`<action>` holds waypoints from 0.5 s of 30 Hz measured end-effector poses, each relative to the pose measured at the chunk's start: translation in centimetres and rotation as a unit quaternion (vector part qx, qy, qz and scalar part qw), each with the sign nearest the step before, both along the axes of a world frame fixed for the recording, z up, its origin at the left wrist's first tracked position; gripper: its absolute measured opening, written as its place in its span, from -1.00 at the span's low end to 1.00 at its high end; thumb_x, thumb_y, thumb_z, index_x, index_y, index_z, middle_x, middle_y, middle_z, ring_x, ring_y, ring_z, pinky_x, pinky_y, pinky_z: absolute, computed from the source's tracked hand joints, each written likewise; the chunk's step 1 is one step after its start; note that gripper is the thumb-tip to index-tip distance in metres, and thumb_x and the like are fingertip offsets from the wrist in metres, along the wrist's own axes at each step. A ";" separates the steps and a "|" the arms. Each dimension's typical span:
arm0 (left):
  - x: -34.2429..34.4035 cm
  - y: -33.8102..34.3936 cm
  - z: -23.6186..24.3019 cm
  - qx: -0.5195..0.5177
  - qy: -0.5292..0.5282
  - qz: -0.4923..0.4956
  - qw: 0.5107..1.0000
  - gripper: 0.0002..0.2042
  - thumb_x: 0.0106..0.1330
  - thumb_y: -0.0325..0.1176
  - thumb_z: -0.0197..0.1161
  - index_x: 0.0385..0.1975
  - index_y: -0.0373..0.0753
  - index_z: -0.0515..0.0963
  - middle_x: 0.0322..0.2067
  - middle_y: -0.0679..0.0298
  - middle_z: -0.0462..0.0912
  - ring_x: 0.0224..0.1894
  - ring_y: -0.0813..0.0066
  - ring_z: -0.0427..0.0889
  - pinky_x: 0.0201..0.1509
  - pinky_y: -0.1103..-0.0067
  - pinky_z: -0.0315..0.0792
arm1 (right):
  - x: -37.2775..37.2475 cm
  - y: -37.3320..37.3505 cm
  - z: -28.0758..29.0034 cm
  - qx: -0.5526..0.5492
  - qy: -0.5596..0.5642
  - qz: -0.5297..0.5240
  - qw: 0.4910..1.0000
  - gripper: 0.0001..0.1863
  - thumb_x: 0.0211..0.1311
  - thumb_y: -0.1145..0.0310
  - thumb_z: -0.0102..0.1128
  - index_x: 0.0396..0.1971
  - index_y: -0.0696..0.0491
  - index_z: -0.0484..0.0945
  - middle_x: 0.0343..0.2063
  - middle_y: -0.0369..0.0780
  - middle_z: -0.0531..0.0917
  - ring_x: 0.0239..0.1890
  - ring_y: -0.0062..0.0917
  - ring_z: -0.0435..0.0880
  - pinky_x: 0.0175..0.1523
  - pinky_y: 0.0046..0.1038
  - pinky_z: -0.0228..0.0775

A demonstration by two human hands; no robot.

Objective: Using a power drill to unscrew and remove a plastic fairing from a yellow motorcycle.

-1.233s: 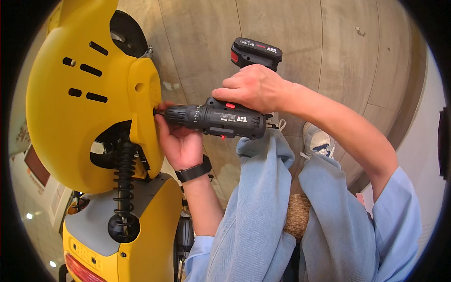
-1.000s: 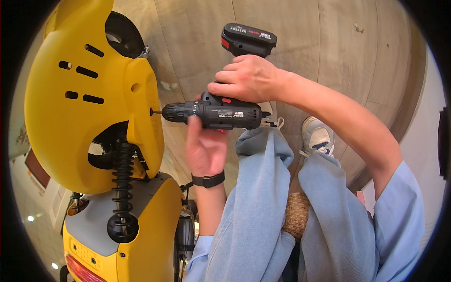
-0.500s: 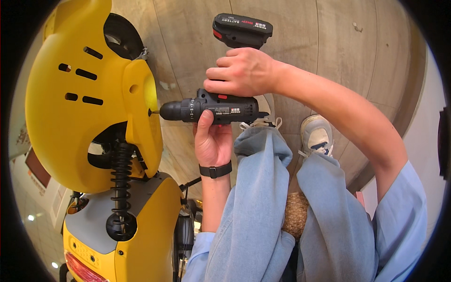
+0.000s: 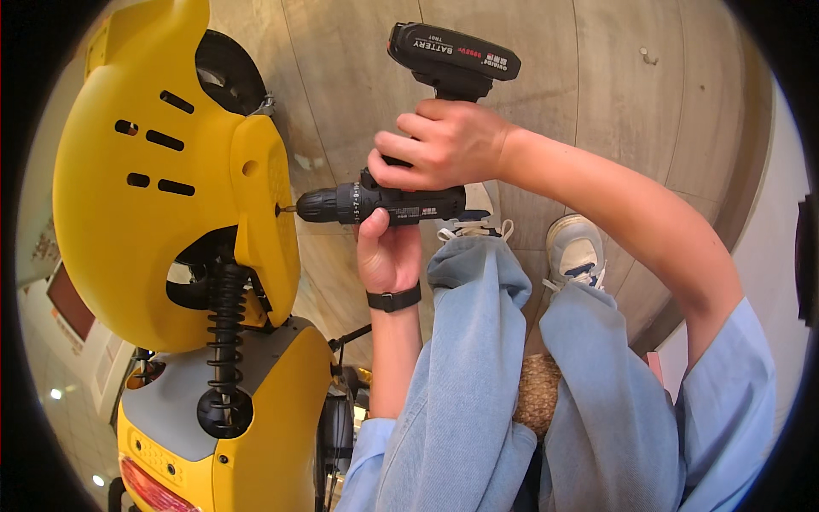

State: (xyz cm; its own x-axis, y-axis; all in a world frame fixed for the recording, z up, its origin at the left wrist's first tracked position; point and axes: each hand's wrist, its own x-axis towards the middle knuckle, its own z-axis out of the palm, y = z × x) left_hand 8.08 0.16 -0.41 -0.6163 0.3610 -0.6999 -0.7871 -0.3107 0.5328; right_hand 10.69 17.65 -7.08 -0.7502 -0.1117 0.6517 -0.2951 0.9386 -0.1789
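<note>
My right hand [image 4: 452, 145] is closed around the grip of a black cordless drill [image 4: 426, 205], whose battery [image 4: 452, 55] sticks out beyond the hand. From below, my left hand [image 4: 388, 256] supports the drill body, thumb lying along its side behind the chuck. The drill lies level and points left. Its thin bit [image 4: 290, 209] meets a small dark screw or hole in the edge of a yellow plastic body panel [image 4: 111, 230]; which of the two cannot be made out. Slots and a round recess mark the panel.
Below the panel, a black coil-spring shock absorber [image 4: 226, 328] joins a yellow and grey scooter body [image 4: 281, 410] with a red tail light [image 4: 153, 485]. Behind the panel shows a black wheel [image 4: 230, 72]. My legs and shoes [image 4: 576, 247] are to the right, over a wood-look floor [image 4: 529, 51].
The drill has rolled slightly, its battery end swinging right, and my right hand has shifted a little nearer. The bright glow on the panel edge is gone. The panel sits slightly further right.
</note>
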 end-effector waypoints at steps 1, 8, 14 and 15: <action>-0.3 0.1 -0.6 0.034 0.018 -0.023 0.999 -0.38 0.02 -0.44 0.38 0.15 -0.23 0.34 0.10 0.24 0.43 0.17 0.34 0.43 0.38 0.33 0.26 | -0.1 0.0 0.1 0.000 -0.001 -0.001 1.000 -0.83 -0.10 0.28 0.19 -0.43 -0.14 0.44 -0.51 -0.44 0.40 -0.56 -0.69 0.40 -0.51 -0.63 0.21; -0.6 -0.1 -2.5 0.080 0.023 -0.043 0.996 -0.30 -0.07 -0.42 0.40 0.18 -0.19 0.30 0.11 0.30 0.45 0.18 0.36 0.44 0.38 0.36 0.26 | -0.7 1.6 0.8 0.040 0.022 0.006 0.999 -0.87 -0.09 0.30 0.18 -0.50 -0.15 0.42 -0.45 -0.44 0.39 -0.56 -0.67 0.36 -0.50 -0.63 0.18; -1.2 0.7 -2.0 0.098 0.051 -0.074 0.991 -0.29 -0.12 -0.39 0.42 0.15 -0.17 0.33 0.12 0.35 0.44 0.20 0.41 0.41 0.39 0.38 0.24 | -0.3 0.7 1.3 0.104 0.060 -0.016 0.993 -0.89 -0.04 0.26 0.16 -0.51 -0.15 0.40 -0.44 -0.44 0.38 -0.54 -0.67 0.38 -0.43 -0.61 0.22; -0.8 1.0 -2.0 0.087 0.047 -0.078 0.992 -0.28 -0.13 -0.39 0.43 0.15 -0.18 0.32 0.12 0.35 0.43 0.21 0.42 0.40 0.39 0.39 0.23 | 0.1 0.9 1.2 0.081 0.031 0.002 0.996 -0.89 -0.01 0.24 0.15 -0.50 -0.14 0.41 -0.44 -0.42 0.38 -0.53 -0.67 0.42 -0.39 -0.59 0.28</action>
State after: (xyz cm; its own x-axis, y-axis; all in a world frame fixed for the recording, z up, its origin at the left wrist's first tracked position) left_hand 7.33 1.16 -2.37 -0.6033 0.5670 -0.5609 -0.7820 -0.2826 0.5555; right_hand 10.77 18.60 -5.89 -0.7087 -0.2229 0.6694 -0.3052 0.9523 -0.0060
